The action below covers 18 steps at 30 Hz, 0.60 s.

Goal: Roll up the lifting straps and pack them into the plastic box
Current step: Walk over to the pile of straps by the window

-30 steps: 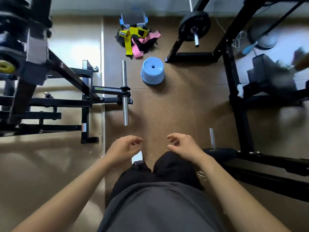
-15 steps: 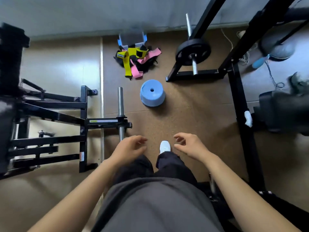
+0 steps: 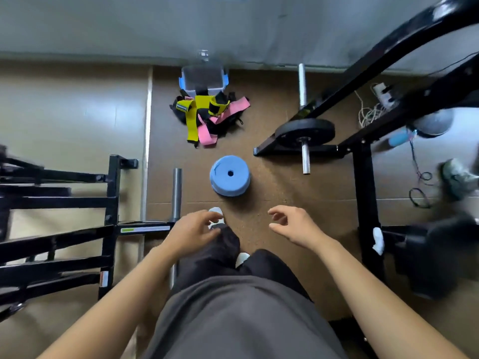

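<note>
Two grips: slack, fingers loosely curled, empty
Left hand (image 3: 192, 230): over trouser leg (image 3: 220, 251)
Right hand (image 3: 295, 226): over floor (image 3: 272, 185)
Lifting straps (image 3: 207, 114): piled just beside plastic box (image 3: 203, 79), untouched

One clear plastic box with blue clips (image 3: 202, 79) stands at the far edge of the brown floor mat. The heap of fabric lifting straps (image 3: 204, 114) shows three colours: yellow, pink and black. How many straps are in the tangle cannot be told. One round light-blue plastic stool (image 3: 229, 176). One black iron weight plate (image 3: 304, 130). Two round steel bars: a plate bar (image 3: 306, 159) and a grey bar (image 3: 177, 193) at the mat's left edge. Two white shoes (image 3: 216, 210). Two hands: left hand (image 3: 193, 230), right hand (image 3: 295, 226).
</note>
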Motion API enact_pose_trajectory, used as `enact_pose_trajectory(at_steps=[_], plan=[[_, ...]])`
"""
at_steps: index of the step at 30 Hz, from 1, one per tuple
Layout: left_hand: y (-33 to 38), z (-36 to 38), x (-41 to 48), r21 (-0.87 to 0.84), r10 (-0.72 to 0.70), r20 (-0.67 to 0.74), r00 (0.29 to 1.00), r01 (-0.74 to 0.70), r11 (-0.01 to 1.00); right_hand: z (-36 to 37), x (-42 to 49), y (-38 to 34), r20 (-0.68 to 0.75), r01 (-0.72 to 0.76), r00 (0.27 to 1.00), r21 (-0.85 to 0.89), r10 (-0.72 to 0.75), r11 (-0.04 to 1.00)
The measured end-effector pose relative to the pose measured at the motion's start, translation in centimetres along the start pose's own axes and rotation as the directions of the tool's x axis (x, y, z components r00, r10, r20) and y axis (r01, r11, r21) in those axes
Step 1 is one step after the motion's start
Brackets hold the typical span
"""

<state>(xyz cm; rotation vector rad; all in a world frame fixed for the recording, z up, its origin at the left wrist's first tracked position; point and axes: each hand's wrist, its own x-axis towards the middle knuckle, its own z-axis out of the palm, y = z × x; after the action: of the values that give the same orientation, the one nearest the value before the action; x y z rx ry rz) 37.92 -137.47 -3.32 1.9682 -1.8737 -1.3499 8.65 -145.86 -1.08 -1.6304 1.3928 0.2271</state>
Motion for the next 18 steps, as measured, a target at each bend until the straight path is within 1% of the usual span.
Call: enact_pose_trajectory(at_steps=[5,7,11,14,18], plan=[[-1.3,-6.8,6.6,0.047,-0.002,0.012,1.0,0.001,0.999,-6.0,5.9,-3.3,-0.041,-0.004,0.999,0.022,0.005,1.0],[-1.3,-9.0,9.0,0.027,-0.01,0.001,1.0,0.01,1.0,-8.2,8.0,-4.0,-0.044,-0.014,0.999,0.034,0.016,0.999],[-0.6,-12.0,13.3,0.03,-0.04,-0.003,0.999,0.04,0.999,-12.2,12.8,-5.0,-0.03,-0.021,0.999,-0.007,0.021,1.0],[0.8,-13.2,16.2,0.027,-0.08,-0.023,0.997,0.08,0.996,-14.8,17.2,-5.5,-0.019,0.003,1.0,-0.061,-0.004,0.998],[3.2,-14.2,19.3,-0.057,-0.183,-0.068,0.981,0.179,0.982,-18.2,22.8,-6.5,0.039,0.073,0.997,-0.079,-0.07,0.994]])
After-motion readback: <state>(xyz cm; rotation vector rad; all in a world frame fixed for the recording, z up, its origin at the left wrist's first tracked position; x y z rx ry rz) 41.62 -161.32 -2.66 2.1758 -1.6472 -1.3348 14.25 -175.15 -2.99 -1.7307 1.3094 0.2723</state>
